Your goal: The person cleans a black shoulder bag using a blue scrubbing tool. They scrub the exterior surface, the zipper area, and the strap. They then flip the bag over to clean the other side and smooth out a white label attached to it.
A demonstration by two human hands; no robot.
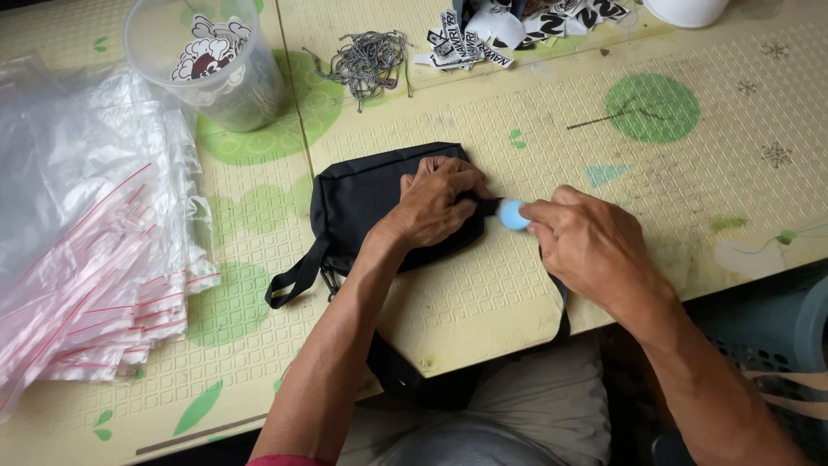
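Observation:
A small black fabric bag (358, 203) with black straps lies on the yellow-green patterned mat. My left hand (435, 203) presses down on the bag's right end, fingers curled over its edge. My right hand (586, 242) is just right of the bag and pinches a small light-blue round object (514, 215) against the bag's end. One black strap (297, 276) loops out at the bag's left; another runs under my right wrist and off the table's edge toward my lap.
A stack of clear zip bags with red seal lines (95, 259) lies at the left. A clear plastic cup (211, 65) holding stickers stands behind. A pile of small metal chains (366, 60) and printed black-and-white labels (483, 34) sit at the back.

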